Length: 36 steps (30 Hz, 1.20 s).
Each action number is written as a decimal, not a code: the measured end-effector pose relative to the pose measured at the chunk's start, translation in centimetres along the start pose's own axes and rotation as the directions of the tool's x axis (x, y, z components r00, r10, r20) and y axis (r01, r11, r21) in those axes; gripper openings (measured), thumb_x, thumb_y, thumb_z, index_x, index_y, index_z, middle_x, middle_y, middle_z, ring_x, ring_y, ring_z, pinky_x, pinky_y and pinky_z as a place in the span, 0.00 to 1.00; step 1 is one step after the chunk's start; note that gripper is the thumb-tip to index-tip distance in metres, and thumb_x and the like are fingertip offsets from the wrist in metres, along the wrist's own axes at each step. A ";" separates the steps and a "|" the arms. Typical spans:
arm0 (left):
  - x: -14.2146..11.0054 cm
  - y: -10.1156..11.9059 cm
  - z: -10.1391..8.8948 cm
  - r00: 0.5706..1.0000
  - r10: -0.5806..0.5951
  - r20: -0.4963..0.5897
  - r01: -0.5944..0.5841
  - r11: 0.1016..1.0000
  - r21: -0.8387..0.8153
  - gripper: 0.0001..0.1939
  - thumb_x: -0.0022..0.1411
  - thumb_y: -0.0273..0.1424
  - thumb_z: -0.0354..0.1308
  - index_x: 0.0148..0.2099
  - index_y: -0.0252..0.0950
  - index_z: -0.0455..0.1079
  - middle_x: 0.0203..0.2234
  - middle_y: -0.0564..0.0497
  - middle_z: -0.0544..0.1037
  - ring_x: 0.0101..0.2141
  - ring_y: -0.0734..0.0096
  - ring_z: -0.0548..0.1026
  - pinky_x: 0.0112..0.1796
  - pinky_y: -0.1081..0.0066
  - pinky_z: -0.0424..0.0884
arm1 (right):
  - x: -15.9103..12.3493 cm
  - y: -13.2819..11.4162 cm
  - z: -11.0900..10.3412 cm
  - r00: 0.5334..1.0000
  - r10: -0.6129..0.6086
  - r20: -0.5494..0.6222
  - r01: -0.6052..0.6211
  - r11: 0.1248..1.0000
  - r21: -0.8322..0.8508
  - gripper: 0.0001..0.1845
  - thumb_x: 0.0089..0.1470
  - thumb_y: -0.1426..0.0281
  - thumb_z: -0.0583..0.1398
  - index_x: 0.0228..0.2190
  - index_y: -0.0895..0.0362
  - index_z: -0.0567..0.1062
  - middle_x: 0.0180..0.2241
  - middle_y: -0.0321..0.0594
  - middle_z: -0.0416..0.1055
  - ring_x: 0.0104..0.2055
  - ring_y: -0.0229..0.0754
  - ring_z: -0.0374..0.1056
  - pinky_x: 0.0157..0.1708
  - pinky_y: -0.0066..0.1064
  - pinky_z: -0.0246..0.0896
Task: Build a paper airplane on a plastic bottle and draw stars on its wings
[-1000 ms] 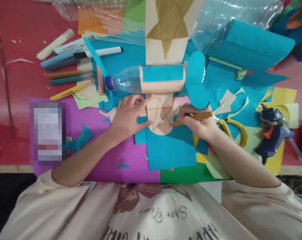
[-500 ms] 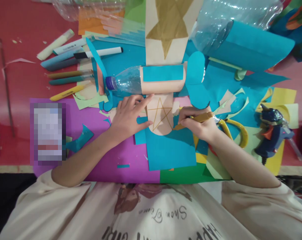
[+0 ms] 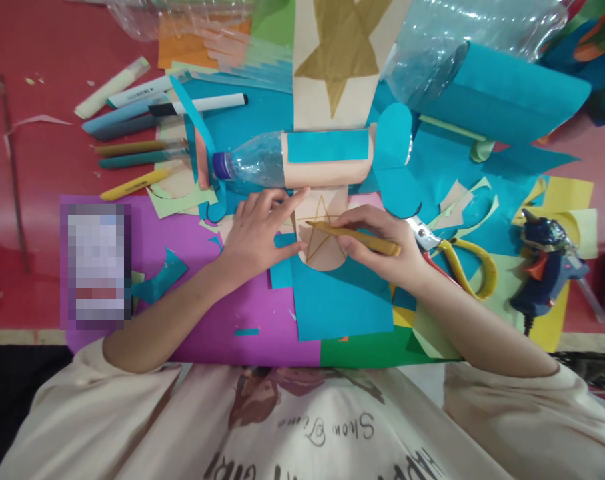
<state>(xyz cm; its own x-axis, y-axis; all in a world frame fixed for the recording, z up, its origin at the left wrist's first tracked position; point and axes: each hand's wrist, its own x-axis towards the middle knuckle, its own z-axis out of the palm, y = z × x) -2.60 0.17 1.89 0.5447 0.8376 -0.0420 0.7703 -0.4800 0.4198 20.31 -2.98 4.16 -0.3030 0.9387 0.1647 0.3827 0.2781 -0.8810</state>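
Observation:
A round-ended piece of cream paper lies on blue paper, with a star outlined on it in gold-brown lines. My left hand rests flat with fingers spread, its thumb and index fingertip at the left side of the cream piece. Between the fingers of my right hand is a gold-brown marker, its tip over the star's left part. Just above lies a clear plastic bottle with a purple cap, wrapped in cream and blue paper. Another cream sheet with a filled gold star lies beyond it.
Yellow-handled scissors lie beside my right wrist, and a dark blue glue gun stands farther right. Several markers lie at the upper left. A blurred phone-like rectangle sits on purple paper. Rolled blue paper and paper scraps surround these.
My right hand has moved the marker from the star's lower right corner leftward and up to its left part. My left hand has stayed in place.

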 end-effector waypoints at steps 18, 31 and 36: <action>-0.1 0.1 0.1 1.000 0.005 -0.014 -0.005 1.000 0.028 0.38 0.61 0.46 0.59 0.70 0.45 0.52 0.51 0.44 0.67 0.50 0.53 0.64 0.47 0.60 0.60 | 0.3 0.3 0.5 0.996 -0.023 0.083 0.029 0.997 -0.077 0.09 0.57 0.69 0.61 0.40 0.55 0.77 0.41 0.43 0.80 0.42 0.44 0.77 0.42 0.34 0.73; 0.0 0.0 -0.1 1.000 0.006 0.001 -0.006 1.000 0.011 0.39 0.62 0.52 0.56 0.69 0.43 0.54 0.51 0.44 0.67 0.49 0.53 0.64 0.47 0.60 0.60 | 0.0 -0.2 -0.5 0.991 -0.111 0.074 0.119 0.986 -0.118 0.05 0.56 0.71 0.60 0.35 0.55 0.76 0.34 0.41 0.80 0.34 0.41 0.76 0.33 0.31 0.70; 0.0 0.0 -0.1 1.000 0.006 0.010 -0.006 1.000 0.004 0.39 0.61 0.50 0.58 0.69 0.43 0.54 0.51 0.44 0.67 0.50 0.53 0.64 0.47 0.60 0.60 | 0.2 -0.6 -1.1 0.983 -0.146 0.114 0.158 0.982 -0.107 0.02 0.55 0.72 0.59 0.31 0.54 0.73 0.28 0.38 0.75 0.27 0.39 0.70 0.26 0.29 0.65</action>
<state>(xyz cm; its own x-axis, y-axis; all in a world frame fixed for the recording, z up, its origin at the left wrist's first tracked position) -2.62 0.21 2.03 0.5526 0.8320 -0.0490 0.7684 -0.4859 0.4165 20.98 -2.78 5.22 -0.4533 0.8586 0.2393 0.4209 0.4429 -0.7916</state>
